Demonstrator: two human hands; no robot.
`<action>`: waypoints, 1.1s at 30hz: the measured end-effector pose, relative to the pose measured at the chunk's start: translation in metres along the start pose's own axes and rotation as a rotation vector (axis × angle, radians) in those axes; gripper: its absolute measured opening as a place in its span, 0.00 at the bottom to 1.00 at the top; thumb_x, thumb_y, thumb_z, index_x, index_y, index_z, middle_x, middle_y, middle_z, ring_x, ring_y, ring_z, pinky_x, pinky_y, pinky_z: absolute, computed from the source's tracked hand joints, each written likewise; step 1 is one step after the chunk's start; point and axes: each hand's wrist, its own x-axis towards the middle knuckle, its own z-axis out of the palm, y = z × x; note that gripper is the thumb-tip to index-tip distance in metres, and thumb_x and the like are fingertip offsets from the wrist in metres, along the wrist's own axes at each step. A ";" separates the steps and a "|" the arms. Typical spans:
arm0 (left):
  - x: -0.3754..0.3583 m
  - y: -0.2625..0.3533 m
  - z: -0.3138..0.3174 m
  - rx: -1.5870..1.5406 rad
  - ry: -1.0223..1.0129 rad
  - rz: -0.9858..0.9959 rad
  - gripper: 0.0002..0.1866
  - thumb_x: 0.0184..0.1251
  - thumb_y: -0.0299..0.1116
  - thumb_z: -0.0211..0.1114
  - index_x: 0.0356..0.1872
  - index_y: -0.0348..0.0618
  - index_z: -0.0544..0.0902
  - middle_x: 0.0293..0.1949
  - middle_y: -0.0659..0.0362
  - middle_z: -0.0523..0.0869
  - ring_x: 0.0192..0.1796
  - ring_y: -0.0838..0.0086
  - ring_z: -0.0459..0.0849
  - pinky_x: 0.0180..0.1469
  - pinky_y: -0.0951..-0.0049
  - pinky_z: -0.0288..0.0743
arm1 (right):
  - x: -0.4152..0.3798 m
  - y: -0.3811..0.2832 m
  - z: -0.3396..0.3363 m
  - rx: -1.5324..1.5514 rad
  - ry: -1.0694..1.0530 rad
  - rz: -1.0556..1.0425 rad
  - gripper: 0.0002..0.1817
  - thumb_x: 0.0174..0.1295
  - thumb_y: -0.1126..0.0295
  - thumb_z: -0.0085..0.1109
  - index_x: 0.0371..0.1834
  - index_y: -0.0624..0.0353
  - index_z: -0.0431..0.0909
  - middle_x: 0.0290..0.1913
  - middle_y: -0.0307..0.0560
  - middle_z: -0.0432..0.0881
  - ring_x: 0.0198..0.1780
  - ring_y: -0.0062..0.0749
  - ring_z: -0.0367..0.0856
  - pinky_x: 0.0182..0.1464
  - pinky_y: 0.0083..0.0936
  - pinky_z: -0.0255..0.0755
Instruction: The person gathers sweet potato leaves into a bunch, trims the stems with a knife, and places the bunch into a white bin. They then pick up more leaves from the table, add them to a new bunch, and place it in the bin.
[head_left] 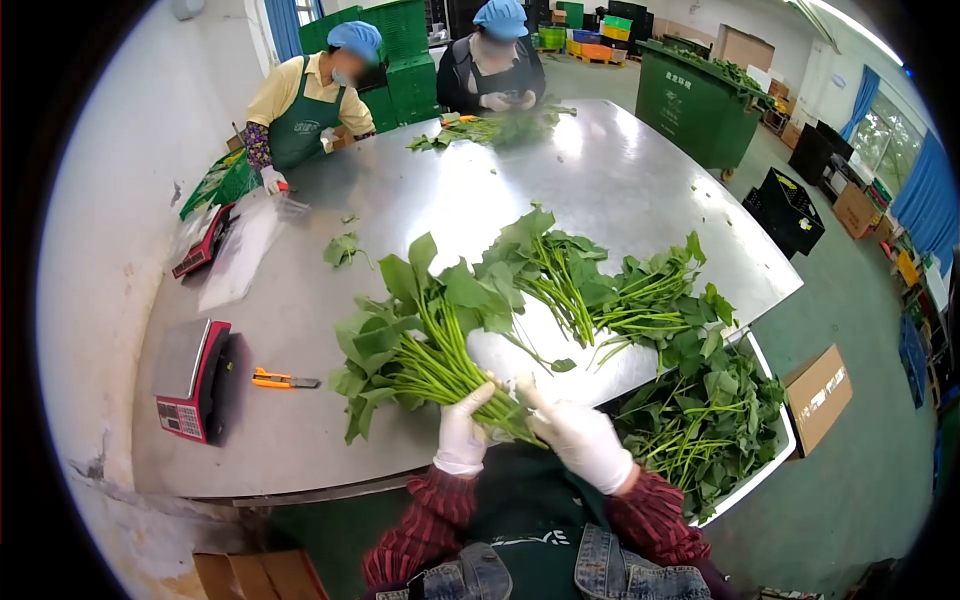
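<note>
A bunch of leafy greens (440, 355) with long stems is gripped in my gloved left hand (465, 430), its leaves pointing away and its cut stem ends toward me. Just to the right, my gloved right hand (585, 437) is held with fingers apart, fingertips right at the stem ends. Loose piles of the same greens (570, 290) lie on the metal table (400, 220) beyond my hands. More greens (700, 420) fill a white crate (772, 460) below the table edge at my right.
An orange utility knife (285, 380) and a red scale (192, 375) lie to the left. Farther back are another scale (205, 240) and plastic bags (240, 255). Two people (305, 110) in blue caps work across the table. A green bin (695, 105) stands behind, a cardboard box (815, 400) at right.
</note>
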 end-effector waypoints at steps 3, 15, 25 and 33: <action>-0.002 -0.001 -0.006 0.024 -0.013 -0.013 0.16 0.56 0.16 0.60 0.46 0.40 0.73 0.38 0.58 0.81 0.42 0.69 0.80 0.49 0.69 0.76 | -0.001 0.004 0.026 -0.094 -0.026 -0.111 0.14 0.58 0.70 0.55 0.48 0.57 0.73 0.21 0.45 0.72 0.24 0.38 0.76 0.25 0.28 0.69; 0.005 0.008 -0.025 -0.200 -0.069 -0.043 0.18 0.57 0.16 0.59 0.48 0.43 0.72 0.40 0.57 0.80 0.42 0.67 0.79 0.49 0.62 0.76 | -0.118 0.117 -0.043 -0.445 0.352 0.834 0.12 0.57 0.64 0.58 0.35 0.63 0.75 0.28 0.59 0.79 0.33 0.55 0.78 0.35 0.41 0.71; -0.005 0.008 -0.020 -0.209 -0.157 -0.120 0.17 0.58 0.17 0.58 0.49 0.41 0.73 0.44 0.56 0.80 0.44 0.66 0.78 0.52 0.64 0.75 | -0.037 0.031 0.012 0.257 0.205 0.479 0.13 0.59 0.64 0.60 0.24 0.61 0.75 0.22 0.54 0.75 0.25 0.49 0.77 0.26 0.33 0.70; -0.009 0.018 -0.027 -0.227 -0.082 -0.090 0.18 0.60 0.21 0.57 0.52 0.47 0.71 0.45 0.58 0.80 0.43 0.69 0.78 0.50 0.64 0.75 | 0.021 0.118 0.063 -0.095 0.245 0.489 0.15 0.65 0.60 0.47 0.28 0.60 0.73 0.21 0.57 0.77 0.27 0.55 0.77 0.31 0.45 0.70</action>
